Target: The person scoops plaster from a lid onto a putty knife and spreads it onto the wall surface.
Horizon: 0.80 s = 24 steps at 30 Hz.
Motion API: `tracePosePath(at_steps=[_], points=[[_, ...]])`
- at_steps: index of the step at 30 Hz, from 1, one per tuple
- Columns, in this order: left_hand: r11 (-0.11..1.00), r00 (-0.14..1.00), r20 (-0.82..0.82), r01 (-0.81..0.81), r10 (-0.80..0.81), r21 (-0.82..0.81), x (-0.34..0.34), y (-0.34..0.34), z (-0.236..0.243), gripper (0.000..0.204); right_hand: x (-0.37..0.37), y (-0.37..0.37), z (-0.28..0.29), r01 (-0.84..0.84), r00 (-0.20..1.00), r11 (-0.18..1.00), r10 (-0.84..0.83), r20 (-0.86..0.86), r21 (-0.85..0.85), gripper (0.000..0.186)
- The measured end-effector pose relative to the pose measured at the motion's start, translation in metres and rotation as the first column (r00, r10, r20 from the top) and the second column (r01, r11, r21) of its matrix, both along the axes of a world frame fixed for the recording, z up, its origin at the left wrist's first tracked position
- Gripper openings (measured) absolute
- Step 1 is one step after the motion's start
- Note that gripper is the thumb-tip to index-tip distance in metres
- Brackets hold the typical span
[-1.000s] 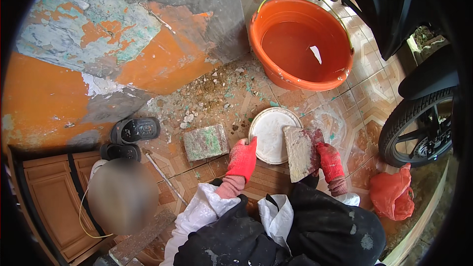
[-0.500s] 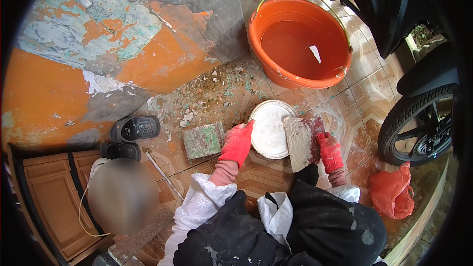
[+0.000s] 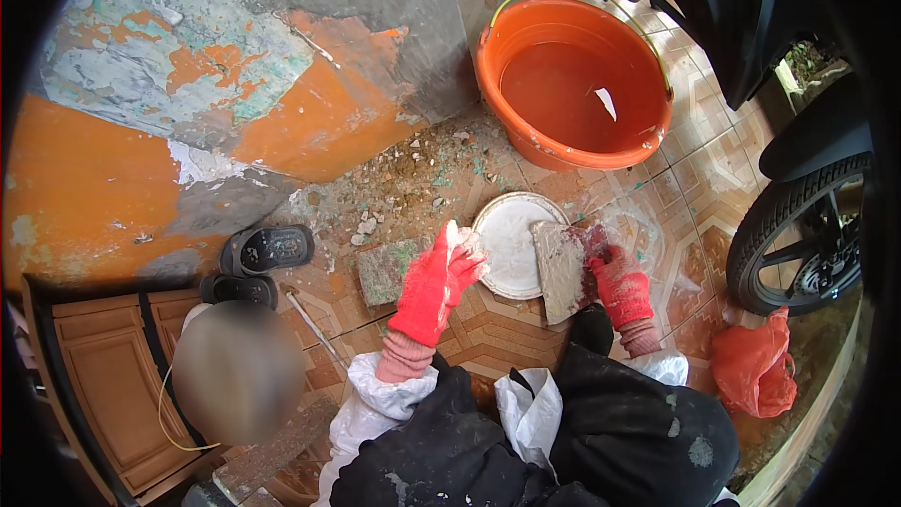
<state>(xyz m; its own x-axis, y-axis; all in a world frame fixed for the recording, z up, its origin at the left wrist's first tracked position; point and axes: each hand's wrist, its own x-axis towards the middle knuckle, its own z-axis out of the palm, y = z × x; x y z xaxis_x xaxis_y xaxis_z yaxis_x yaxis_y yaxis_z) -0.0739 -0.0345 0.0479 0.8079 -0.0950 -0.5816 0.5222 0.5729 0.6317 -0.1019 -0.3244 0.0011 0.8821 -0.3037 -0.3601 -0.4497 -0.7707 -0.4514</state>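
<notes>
Watching from afar, I have the round white dish (image 3: 507, 258) at the centre of the frame, shallow-rimmed and smeared with pale paste. My right hand (image 3: 621, 286) grasps a flat plate (image 3: 557, 277) by its reddish right side; the plate's rough, crusted part overlaps the dish's right rim. My left hand (image 3: 436, 286) is bunched beside the left rim, fingertips whitened; whether it pinches anything, I cannot tell. Tilting the plate could shed paste onto the tiles; pressing one rim could tip the dish. Left of centre sits a coarse, green-flecked block (image 3: 380, 275), with gritty rubble (image 3: 404, 178) above; upper right, a smooth orange plastic bucket (image 3: 572, 21); lower right, a crumpled red bag (image 3: 754, 374).
</notes>
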Motion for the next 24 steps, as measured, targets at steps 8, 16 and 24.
tracePosePath(at_steps=[8,16,24], points=[[0.952,0.955,-0.017,0.292,-0.295,-0.093,-0.006,-0.026,0.026,0.055,0.021,0.042,0.053,-0.385,0.899,0.792,0.207,0.386,0.474,0.039],[0.85,0.843,-0.125,0.507,-0.523,-0.141,-0.01,-0.039,0.029,0.056,0.018,0.07,0.062,-0.491,0.868,0.681,0.326,0.375,0.544,0.033],[0.788,0.833,-0.077,0.483,-0.548,-0.382,-0.016,-0.034,0.02,0.061,0.009,0.073,0.066,-0.483,0.836,0.78,0.274,0.476,0.397,0.023]])
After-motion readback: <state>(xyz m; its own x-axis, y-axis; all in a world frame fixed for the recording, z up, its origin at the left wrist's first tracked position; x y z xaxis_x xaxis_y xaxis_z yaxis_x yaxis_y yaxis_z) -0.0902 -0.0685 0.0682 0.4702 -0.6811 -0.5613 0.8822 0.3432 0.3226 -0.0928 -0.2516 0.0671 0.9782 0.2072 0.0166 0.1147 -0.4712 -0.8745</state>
